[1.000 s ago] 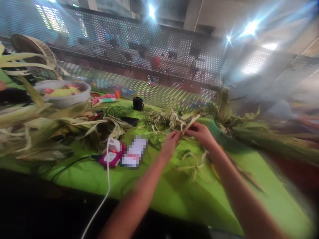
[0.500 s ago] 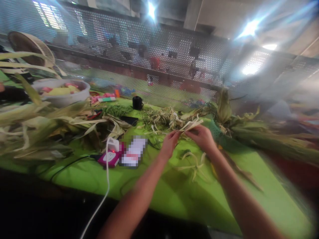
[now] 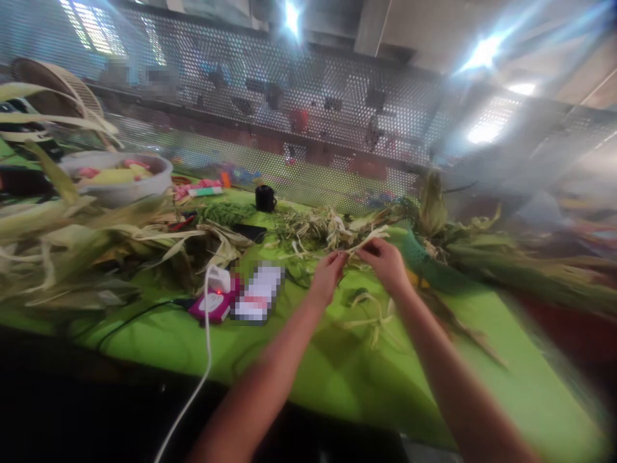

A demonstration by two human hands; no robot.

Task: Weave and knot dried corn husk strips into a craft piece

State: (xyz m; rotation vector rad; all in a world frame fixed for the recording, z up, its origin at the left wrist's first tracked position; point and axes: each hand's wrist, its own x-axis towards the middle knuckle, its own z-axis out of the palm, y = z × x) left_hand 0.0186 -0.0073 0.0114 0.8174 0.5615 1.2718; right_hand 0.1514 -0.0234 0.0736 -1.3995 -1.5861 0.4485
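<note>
Above the green tabletop (image 3: 337, 366), my left hand (image 3: 328, 275) and my right hand (image 3: 387, 262) are close together, fingertips almost meeting. Between them is a pale strip of corn husk (image 3: 370, 238), pinched at its near end by my left fingers. My right fingers are closed on the same strip, whose free end points away to the right. Just beyond lies a heap of shredded husk strips (image 3: 313, 226). A few knotted pale strips (image 3: 373, 315) rest on the table below my right wrist.
Left, a large pile of corn husks (image 3: 96, 251) fronts a white basin (image 3: 144, 186). A phone (image 3: 259, 292) lies beside a purple power strip (image 3: 212, 302) with a white cable (image 3: 208, 354). A black mug (image 3: 265, 198) stands behind. To the right are a green basket (image 3: 424, 257) and more husks (image 3: 506, 260).
My right hand has shifted slightly left and up, nearer my left hand, and the husk strip has turned a little with it. My left hand has barely moved.
</note>
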